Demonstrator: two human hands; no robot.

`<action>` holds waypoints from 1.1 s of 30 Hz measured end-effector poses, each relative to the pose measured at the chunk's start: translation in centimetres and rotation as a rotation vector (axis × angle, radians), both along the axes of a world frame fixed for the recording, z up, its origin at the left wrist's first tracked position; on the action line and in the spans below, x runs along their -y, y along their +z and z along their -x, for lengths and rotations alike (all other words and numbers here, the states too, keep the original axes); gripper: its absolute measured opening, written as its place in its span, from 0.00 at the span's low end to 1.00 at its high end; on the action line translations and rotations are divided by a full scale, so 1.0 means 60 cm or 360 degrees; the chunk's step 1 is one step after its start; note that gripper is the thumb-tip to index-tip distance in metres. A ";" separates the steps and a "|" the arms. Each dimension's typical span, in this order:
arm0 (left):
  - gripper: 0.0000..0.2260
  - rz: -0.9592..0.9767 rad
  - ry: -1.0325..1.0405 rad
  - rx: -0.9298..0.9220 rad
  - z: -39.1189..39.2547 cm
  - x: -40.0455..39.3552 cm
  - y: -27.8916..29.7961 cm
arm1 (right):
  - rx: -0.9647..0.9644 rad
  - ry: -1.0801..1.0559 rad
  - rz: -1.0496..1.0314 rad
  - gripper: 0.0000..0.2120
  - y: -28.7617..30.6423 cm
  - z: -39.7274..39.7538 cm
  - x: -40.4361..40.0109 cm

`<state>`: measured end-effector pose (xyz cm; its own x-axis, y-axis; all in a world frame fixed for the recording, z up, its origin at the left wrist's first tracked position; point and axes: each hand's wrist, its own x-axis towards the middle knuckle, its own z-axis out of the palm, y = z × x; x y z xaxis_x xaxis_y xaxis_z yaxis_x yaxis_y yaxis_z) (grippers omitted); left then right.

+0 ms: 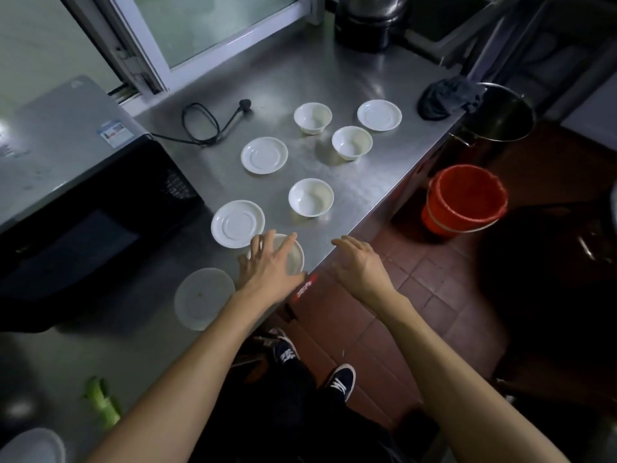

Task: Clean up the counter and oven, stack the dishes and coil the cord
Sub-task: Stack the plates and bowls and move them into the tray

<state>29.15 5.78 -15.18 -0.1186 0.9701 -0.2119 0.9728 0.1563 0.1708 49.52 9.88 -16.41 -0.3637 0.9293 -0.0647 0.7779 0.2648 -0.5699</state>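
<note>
Several white dishes lie spread over the steel counter [300, 78]: saucers [264, 155] [379, 115] [237, 223] and small bowls [313, 117] [352, 142] [311, 197]. My left hand [270, 265] lies with spread fingers over a white bowl [295, 259] at the counter's near edge. My right hand [360, 265] hovers open just past the counter edge, holding nothing. A black cord [203, 123] with its plug [245, 103] lies loosely looped at the back, running to the oven [66, 168] on the left. Another pale plate [203, 297] sits near my left forearm.
A dark rag [447, 98] lies at the counter's far right corner beside a large steel pot [500, 111]. A red bucket [465, 198] stands on the tiled floor. A black pot [364, 25] stands at the back. Green vegetable [101, 401] and a plate [33, 446] lie bottom left.
</note>
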 end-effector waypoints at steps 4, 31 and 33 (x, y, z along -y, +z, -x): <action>0.39 0.0047 0.0040 0.0048 0.014 -0.026 -0.018 | 0.0149 0.0113 0.0030 0.24 -0.014 0.022 -0.036; 0.39 0.0143 0.0669 0.0154 0.013 -0.140 -0.042 | 0.0848 0.0891 0.0076 0.47 -0.088 0.156 -0.338; 0.39 0.0160 0.0745 0.0126 -0.011 -0.137 -0.042 | 0.0799 0.0972 0.0030 0.45 -0.093 0.153 -0.351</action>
<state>29.83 14.02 -17.68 -0.5173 0.7906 -0.3278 0.7787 0.5936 0.2029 40.31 30.94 -22.00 -0.7322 0.5719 -0.3699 0.6635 0.7217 -0.1974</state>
